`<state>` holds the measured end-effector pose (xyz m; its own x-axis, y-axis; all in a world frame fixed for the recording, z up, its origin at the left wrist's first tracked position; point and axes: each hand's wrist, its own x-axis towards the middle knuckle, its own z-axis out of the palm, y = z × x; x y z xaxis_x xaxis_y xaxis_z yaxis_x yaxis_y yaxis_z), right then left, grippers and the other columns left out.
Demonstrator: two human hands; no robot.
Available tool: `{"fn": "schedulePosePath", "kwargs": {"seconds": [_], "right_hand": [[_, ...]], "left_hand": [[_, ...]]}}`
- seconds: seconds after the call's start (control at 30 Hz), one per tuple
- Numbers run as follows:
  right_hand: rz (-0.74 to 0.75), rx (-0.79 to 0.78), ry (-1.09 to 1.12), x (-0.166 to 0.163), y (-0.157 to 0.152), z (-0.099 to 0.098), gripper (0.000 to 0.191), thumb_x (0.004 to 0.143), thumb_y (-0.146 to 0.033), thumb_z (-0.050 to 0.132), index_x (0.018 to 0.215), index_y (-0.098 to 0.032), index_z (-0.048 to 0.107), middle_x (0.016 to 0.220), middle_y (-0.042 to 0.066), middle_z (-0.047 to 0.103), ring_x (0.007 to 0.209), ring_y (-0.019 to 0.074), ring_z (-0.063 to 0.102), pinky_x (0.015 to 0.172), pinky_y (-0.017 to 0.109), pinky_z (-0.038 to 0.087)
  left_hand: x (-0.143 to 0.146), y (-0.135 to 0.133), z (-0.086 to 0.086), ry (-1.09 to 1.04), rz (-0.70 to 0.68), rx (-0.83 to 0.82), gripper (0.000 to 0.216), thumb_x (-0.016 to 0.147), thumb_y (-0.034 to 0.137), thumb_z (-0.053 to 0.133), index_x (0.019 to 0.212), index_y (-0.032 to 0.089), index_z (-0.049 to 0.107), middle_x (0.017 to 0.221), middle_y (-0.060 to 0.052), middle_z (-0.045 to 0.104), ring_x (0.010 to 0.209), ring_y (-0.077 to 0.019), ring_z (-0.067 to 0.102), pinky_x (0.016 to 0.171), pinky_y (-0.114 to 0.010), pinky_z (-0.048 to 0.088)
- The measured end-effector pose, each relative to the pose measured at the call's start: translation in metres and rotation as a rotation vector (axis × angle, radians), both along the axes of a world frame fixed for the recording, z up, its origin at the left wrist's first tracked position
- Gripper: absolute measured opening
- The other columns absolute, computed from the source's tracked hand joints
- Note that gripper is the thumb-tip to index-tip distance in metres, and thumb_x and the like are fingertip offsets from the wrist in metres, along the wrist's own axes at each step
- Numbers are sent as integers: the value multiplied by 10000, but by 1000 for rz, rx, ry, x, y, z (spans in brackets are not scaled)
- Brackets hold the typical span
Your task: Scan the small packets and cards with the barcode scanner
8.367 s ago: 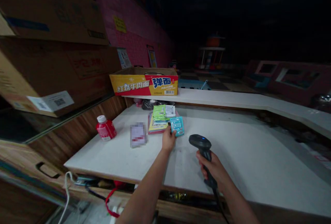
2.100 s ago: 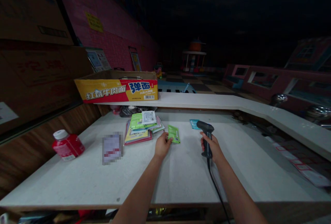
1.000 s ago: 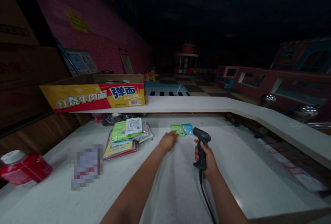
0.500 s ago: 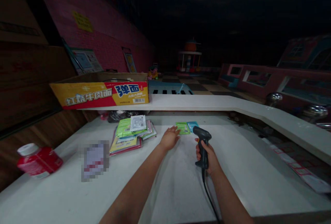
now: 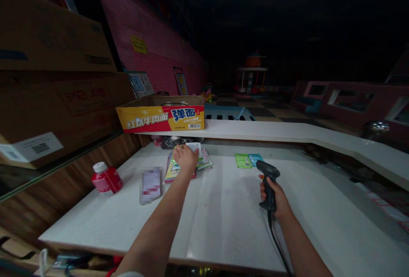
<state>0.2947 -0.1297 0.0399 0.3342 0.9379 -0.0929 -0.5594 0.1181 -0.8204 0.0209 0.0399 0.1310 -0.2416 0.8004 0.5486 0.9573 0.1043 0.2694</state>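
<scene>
My left hand [image 5: 185, 157] is over a pile of flat packets [image 5: 204, 162] on the counter, fingers spread and covering part of it. Green, white and yellow packets show around the hand; whether the fingertips press on one is hard to see. In my right hand [image 5: 275, 194] is a black barcode scanner [image 5: 269, 183], held upright by its handle, its head pointing left and its cable trailing toward me. Just beyond the scanner head, a green packet [image 5: 243, 161] and a blue packet [image 5: 255, 159] lie side by side.
A red bottle with a white cap [image 5: 107, 179] and a blurred-out flat item [image 5: 151, 185] stand left on the white counter [image 5: 220, 221]. A yellow-and-red carton [image 5: 159, 119] rests on the raised ledge [image 5: 255, 128]. Large cardboard boxes [image 5: 64, 102] are stacked at far left.
My left hand has moved left from beside the green packet to the packet pile. The view has turned left; the scanner stays in my right hand.
</scene>
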Motion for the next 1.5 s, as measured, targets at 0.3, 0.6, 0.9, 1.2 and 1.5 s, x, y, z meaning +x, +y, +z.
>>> {"fn": "schedulePosePath", "kwargs": {"seconds": [0.3,0.6,0.9,1.2,1.5], "right_hand": [[-8,7,12,2,2,-6,436,700,-455,785,998,-173,638,585,-36,580,416,81,487,358,178,399],[10,-5,16,4,3,-2,482,653,-467,809,989,-168,636,580,-32,592,408,84,492,361,184,394],[3,-18,13,4,1,1,503,640,-461,815,1001,-165,629,583,-30,589,410,87,493,363,184,391],[39,-7,-53,4,-5,2,424,689,-447,776,986,-178,635,596,-40,577,412,88,481,364,193,384],[247,-51,-332,-12,-17,28,460,730,-485,738,1041,-169,613,586,-40,583,374,86,474,339,192,358]], "left_hand": [[-5,9,-4,-55,58,-68,557,760,488,641,1068,25,617,1134,-244,567,1109,-380,503,879,-430,402],[5,9,9,-154,-40,-143,354,825,341,606,1061,80,569,1076,-236,641,1067,-367,596,851,-422,447],[32,-19,-44,-916,-621,-183,257,827,322,615,981,182,463,861,-32,623,662,-166,633,511,-267,517],[47,-41,-120,-1353,-895,-185,502,709,493,721,1028,175,500,958,-67,642,754,-188,645,557,-302,573],[46,-38,-114,-1375,-912,-182,492,708,493,717,1039,146,607,918,-66,657,683,-146,604,509,-226,507]]}}
